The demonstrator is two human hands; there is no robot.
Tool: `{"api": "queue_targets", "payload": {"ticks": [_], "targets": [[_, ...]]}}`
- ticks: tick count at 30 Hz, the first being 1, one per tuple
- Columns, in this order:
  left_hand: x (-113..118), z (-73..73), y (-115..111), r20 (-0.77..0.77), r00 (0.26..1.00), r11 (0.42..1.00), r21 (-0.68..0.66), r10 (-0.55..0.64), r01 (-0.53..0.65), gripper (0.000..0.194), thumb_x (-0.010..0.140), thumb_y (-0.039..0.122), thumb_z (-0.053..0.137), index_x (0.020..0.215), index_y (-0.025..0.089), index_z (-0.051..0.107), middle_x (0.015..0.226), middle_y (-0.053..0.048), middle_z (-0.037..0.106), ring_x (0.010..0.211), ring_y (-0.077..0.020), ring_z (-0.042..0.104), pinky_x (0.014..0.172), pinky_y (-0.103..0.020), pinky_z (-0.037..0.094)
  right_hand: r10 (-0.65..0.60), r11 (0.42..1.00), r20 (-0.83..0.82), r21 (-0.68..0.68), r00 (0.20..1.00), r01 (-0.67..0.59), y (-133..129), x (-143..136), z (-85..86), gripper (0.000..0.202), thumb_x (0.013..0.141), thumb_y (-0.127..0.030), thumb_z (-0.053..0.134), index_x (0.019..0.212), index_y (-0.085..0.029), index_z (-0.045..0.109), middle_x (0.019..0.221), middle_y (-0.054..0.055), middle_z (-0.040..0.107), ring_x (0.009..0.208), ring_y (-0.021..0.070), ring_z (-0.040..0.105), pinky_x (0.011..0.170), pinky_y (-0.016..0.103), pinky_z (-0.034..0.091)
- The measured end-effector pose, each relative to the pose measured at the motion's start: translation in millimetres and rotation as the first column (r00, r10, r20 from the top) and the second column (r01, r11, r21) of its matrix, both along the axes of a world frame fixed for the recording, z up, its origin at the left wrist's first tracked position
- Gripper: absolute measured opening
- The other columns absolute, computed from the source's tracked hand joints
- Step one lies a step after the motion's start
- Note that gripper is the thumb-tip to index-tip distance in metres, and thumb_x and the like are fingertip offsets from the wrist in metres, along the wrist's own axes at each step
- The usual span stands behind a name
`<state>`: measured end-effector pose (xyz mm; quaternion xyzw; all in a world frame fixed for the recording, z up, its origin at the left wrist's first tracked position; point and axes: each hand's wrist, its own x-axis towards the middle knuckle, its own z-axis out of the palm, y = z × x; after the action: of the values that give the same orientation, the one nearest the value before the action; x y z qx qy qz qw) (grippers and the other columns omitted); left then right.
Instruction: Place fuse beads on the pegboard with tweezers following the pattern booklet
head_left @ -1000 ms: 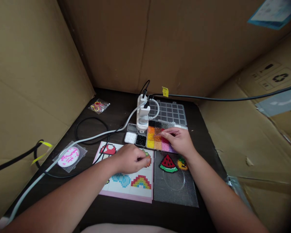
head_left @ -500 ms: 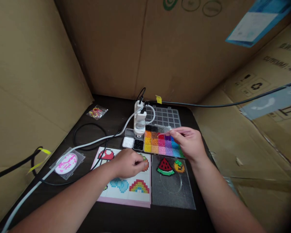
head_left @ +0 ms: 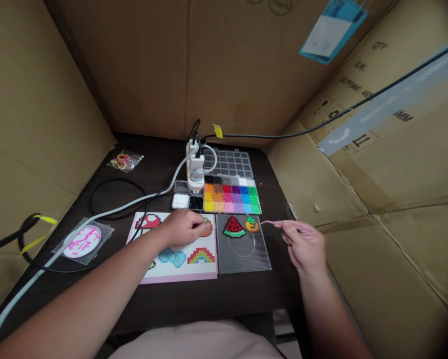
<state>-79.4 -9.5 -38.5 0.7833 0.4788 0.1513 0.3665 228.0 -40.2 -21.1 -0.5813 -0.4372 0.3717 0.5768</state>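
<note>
My left hand [head_left: 184,228] rests on the pattern sheet [head_left: 203,271], its fingers curled over the orange and green picture at the upper right; whether anything is in them is hidden. Pink tweezers [head_left: 274,223] are pinched in my right hand [head_left: 304,244], their tip pointing left near the right edge of the clear pegboard [head_left: 246,262]. On that board lie a bead watermelon slice [head_left: 234,227] and an orange bead piece with a green top [head_left: 251,225]. Behind it stands the open bead box [head_left: 232,195] with coloured compartments.
A white power strip [head_left: 195,169] with plugs and cables stands left of the bead box. Two small trays hold white beads [head_left: 180,201] and black beads [head_left: 196,202]. A round pink-and-white piece [head_left: 82,241] lies at left under a cable. Cardboard walls [head_left: 152,65] surround the table.
My right hand with the tweezers has moved from over the bead box to beside the pegboard's right edge. The camera view has shifted; my left hand stays on the sheet.
</note>
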Motion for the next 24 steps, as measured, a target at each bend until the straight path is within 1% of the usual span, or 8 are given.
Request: {"api": "queue_targets", "payload": {"ticks": [3, 6, 9, 14, 19, 24], "targets": [[-0.2, -0.2, 0.2, -0.009, 1.0, 1.0, 0.014, -0.004, 0.004, 0.045, 0.086, 0.043, 0.047, 0.05, 0.016, 0.049, 0.048, 0.004, 0.037, 0.05, -0.009, 0.032, 0.052, -0.026, 0.019, -0.032, 0.999, -0.055, -0.001, 0.998, 0.032, -8.7, 2.5, -23.7, 0.016, 0.063, -0.029, 0.079, 0.068, -0.015, 0.072, 0.068, 0.01, 0.073, 0.04, 0.0055, 0.037, 0.039, 0.022, 0.024], [-0.1, 0.2, 0.0, -0.019, 1.0, 1.0, 0.017, 0.0, 0.001, 0.044, 0.085, 0.042, 0.047, 0.05, 0.016, 0.048, 0.048, 0.004, 0.036, 0.05, -0.0091, 0.032, 0.052, -0.027, 0.019, -0.046, 0.999, -0.062, 0.023, 0.997, 0.048, -8.1, 1.5, -35.6, 0.015, 0.066, -0.028, 0.077, 0.07, -0.014, 0.072, 0.07, 0.01, 0.073, 0.042, 0.0059, 0.039, 0.041, 0.023, 0.025], [0.6, 0.5, -0.1, -0.022, 1.0, 1.0, 0.008, 0.004, -0.004, 0.044, 0.085, 0.041, 0.047, 0.049, 0.016, 0.046, 0.048, 0.004, 0.035, 0.05, -0.0093, 0.033, 0.052, -0.027, 0.02, -0.043, 0.998, -0.018, 0.047, 0.999, 0.044, -4.1, -0.7, -37.7, 0.015, 0.069, -0.028, 0.076, 0.071, -0.013, 0.072, 0.071, 0.011, 0.073, 0.043, 0.0069, 0.042, 0.042, 0.023, 0.027], [1.4, -0.8, 0.8, -0.014, 1.0, 1.0, -0.001, -0.006, 0.006, 0.044, 0.085, 0.042, 0.046, 0.05, 0.016, 0.043, 0.049, 0.004, 0.034, 0.051, -0.0096, 0.033, 0.052, -0.026, 0.02, -0.031, 0.999, 0.048, 0.038, 0.998, 0.029, 0.1, -3.2, -38.5, 0.016, 0.07, -0.029, 0.074, 0.071, -0.013, 0.072, 0.074, 0.012, 0.074, 0.044, 0.0084, 0.048, 0.041, 0.022, 0.029], [0.5, -2.4, 0.8, -0.03, 1.0, 1.0, -0.013, -0.003, 0.003, 0.045, 0.086, 0.045, 0.045, 0.052, 0.017, 0.041, 0.05, 0.003, 0.036, 0.052, -0.0099, 0.035, 0.052, -0.026, 0.022, -0.036, 0.998, 0.115, 0.046, 0.993, 0.031, 1.6, -3.7, -42.4, 0.017, 0.072, -0.031, 0.074, 0.074, -0.015, 0.073, 0.075, 0.011, 0.075, 0.056, 0.0148, 0.062, 0.045, 0.023, 0.041], [-0.2, -4.3, 0.9, -0.026, 1.0, 1.0, -0.012, -0.005, 0.005, 0.045, 0.087, 0.045, 0.044, 0.052, 0.017, 0.041, 0.05, 0.004, 0.036, 0.052, -0.0098, 0.035, 0.052, -0.026, 0.023, -0.019, 0.999, 0.151, 0.039, 0.988, 0.013, 3.1, -3.8, -42.8, 0.016, 0.073, -0.032, 0.072, 0.074, -0.016, 0.073, 0.076, 0.01, 0.075, 0.062, 0.0178, 0.067, 0.049, 0.026, 0.047]]}}
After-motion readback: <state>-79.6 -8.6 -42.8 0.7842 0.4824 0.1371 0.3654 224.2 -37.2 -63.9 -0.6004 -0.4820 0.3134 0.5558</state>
